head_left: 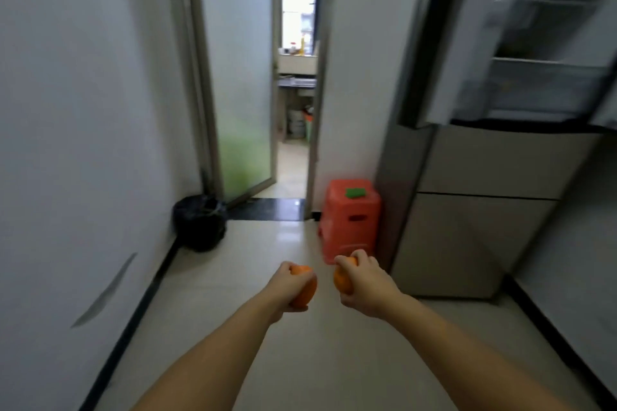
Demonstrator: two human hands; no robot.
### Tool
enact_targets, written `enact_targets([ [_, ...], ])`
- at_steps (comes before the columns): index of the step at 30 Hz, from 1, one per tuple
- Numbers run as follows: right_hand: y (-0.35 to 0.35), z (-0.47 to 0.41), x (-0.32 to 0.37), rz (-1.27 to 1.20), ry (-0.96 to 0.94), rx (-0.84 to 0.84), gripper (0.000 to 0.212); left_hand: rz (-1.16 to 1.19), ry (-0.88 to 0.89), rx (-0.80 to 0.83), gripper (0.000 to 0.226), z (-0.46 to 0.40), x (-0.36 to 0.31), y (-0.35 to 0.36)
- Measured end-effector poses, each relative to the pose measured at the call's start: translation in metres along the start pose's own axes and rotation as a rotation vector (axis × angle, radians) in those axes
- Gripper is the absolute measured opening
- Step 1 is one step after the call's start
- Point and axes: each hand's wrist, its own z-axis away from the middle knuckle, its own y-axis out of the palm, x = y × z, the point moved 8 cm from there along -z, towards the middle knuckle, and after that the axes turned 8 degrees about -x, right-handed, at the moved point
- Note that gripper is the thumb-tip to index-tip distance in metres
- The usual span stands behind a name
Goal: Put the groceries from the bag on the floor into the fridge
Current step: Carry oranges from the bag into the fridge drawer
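Fingers (283,269) of our left hand (287,290) curl round a round orange fruit (305,294); right hand (367,287) grips a second round orange fruit (342,280) the same way. We hold both out in front, just apart, above the pale glossy tile floor (267,243). Beige fridge (484,210) stands to our right w/ upper door open, shelves blurred. Red plastic stool (350,217) sits beside the fridge, small green block (356,192) on top. Black bin w/ liner (200,222) against the left wall, near the frosted glass door (240,93).
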Motion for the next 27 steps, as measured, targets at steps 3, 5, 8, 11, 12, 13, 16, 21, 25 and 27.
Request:
enact_targets([
  [3, -0.035, 0.049, -0.099, 0.038, 0.098, -0.025, 0.070, -0.040, 0.088, 0.096, 0.042, 0.023, -0.031, 0.106],
  [5, -0.057, 0.084, -0.163, 0.057, 0.156, -0.041, 0.069, -0.052, 0.140, 0.128, 0.045, 0.042, -0.048, 0.172],
  [8, -0.087, 0.133, -0.246, 0.085, 0.216, -0.061, 0.069, -0.129, 0.192, 0.167, 0.048, 0.062, -0.063, 0.262],
  [11, -0.118, 0.169, -0.316, 0.116, 0.271, -0.091, 0.068, -0.244, 0.260, 0.184, 0.057, 0.074, -0.084, 0.340],
  [12, -0.127, 0.179, -0.336, 0.124, 0.293, -0.103, 0.068, -0.295, 0.298, 0.190, 0.060, 0.078, -0.093, 0.364],
  [13, -0.135, 0.186, -0.355, 0.128, 0.315, -0.115, 0.068, -0.350, 0.345, 0.192, 0.062, 0.082, -0.103, 0.386],
  [16, -0.153, 0.199, -0.406, 0.115, 0.376, -0.148, 0.069, -0.469, 0.455, 0.186, 0.060, 0.093, -0.136, 0.442],
  [21, -0.177, 0.178, -0.473, 0.094, 0.398, -0.194, 0.069, -0.455, 0.546, 0.235, 0.058, 0.085, -0.191, 0.513],
  [25, -0.208, 0.122, -0.521, 0.119, 0.377, -0.261, 0.069, -0.454, 0.626, 0.219, 0.053, 0.051, -0.247, 0.554],
  [27, -0.229, 0.090, -0.544, 0.136, 0.365, -0.302, 0.069, -0.483, 0.691, 0.190, 0.054, 0.030, -0.281, 0.571],
])
